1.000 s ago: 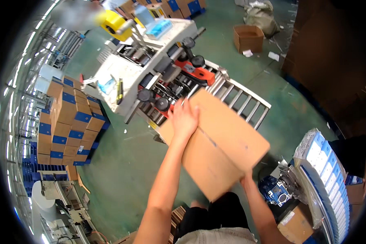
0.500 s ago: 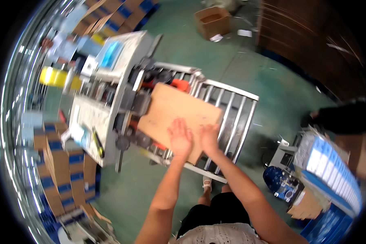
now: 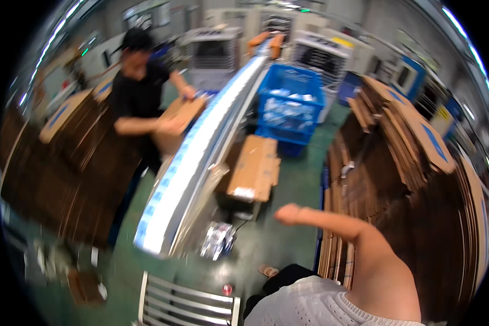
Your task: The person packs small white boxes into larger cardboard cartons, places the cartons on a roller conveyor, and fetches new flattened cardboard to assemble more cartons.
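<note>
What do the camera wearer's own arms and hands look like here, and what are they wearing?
Only the right arm shows, blurred by motion. It is bare from the shoulder down: no sleeve over it, no glove, watch or band visible on the right hand. A white ribbed knit top covers the torso. The left arm and hand are out of view.

tall stack of flattened brown cardboard boxes point(image 3: 396, 163) standing on edge, leaning, just right of the empty right hand point(image 3: 289, 214)

A conveyor point(image 3: 201, 146) runs down the middle, a crate point(image 3: 290, 103) to its right, flat cartons point(image 3: 413, 163) stacked farther right.
</note>
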The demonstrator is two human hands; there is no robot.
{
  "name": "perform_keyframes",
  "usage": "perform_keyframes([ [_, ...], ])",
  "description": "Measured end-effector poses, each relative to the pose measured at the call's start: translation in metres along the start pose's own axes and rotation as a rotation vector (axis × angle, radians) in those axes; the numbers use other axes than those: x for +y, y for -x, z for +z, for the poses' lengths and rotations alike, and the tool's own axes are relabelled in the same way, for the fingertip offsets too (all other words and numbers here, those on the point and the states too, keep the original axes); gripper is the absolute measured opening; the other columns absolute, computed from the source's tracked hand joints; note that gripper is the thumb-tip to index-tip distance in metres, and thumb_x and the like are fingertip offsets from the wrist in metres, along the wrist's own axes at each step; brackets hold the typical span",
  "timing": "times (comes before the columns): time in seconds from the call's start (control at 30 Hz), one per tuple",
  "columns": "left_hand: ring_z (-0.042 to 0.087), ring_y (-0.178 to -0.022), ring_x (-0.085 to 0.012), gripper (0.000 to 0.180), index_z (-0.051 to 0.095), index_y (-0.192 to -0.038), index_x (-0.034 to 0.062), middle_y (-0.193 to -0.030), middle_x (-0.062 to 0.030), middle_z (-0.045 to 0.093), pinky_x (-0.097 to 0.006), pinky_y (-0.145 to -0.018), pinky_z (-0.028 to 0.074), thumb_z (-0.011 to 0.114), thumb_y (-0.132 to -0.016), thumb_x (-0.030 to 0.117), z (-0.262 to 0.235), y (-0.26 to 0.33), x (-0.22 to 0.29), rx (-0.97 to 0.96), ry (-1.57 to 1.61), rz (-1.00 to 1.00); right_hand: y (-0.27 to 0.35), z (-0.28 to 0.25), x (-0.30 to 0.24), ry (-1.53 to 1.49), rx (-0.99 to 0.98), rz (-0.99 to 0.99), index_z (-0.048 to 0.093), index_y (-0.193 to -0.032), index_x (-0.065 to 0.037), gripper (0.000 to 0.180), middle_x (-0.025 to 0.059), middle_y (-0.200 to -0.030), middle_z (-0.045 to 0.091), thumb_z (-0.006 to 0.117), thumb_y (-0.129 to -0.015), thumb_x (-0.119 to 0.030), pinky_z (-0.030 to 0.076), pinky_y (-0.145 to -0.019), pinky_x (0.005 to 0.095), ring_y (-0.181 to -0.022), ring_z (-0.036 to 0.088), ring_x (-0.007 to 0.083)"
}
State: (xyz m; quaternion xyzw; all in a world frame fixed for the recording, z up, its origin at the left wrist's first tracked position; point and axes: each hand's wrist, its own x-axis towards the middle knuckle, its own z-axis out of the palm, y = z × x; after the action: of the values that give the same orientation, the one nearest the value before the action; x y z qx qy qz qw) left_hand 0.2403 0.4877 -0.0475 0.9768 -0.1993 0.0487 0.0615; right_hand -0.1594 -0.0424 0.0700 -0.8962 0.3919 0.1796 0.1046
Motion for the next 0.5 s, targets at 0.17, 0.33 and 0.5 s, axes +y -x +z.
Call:
perform_keyframes([
  [0.17,0.057,-0.063,-0.0301,0.027,0.060,-0.079,0.0050,-0.070,-0.0156,0.059,-0.039,-0.053,0.043,0.042,-0.085,0.024,0.081,-0.009,0.111,-0.415,0.265,0.518,0.173,-0.123,0.186,0.705,0.559,0.722,0.061,-0.073,-0.007,0.011,0.0102,-0.077,0.059,0.056,-0.064,-0.013,0.045,-0.062,0.0409,-0.075,0.058,0.0241],
  [0.33,0.057,-0.091,-0.0317,0.027,0.058,-0.105,0.0058,-0.096,-0.0186,0.059,-0.037,-0.077,0.045,0.047,-0.081,0.012,0.028,-0.029,0.409,-0.624,0.582,1.006,0.217,-0.188,0.352,0.386,0.602,1.082,0.061,-0.074,-0.002,0.020,0.0178,-0.075,0.060,0.054,-0.076,-0.020,0.047,-0.060,0.0404,-0.070,0.059,0.0311],
  [0.5,0.055,-0.089,-0.0320,0.020,0.058,-0.098,0.0067,-0.096,-0.0143,0.058,-0.038,-0.074,0.046,0.049,-0.081,0.011,-0.045,-0.040,0.665,-0.164,1.030,1.030,0.385,-0.139,0.502,0.214,0.476,1.372,0.060,-0.090,0.001,0.039,0.0254,-0.089,0.058,0.054,-0.078,-0.035,0.045,-0.070,0.0445,-0.084,0.057,0.0378],
])
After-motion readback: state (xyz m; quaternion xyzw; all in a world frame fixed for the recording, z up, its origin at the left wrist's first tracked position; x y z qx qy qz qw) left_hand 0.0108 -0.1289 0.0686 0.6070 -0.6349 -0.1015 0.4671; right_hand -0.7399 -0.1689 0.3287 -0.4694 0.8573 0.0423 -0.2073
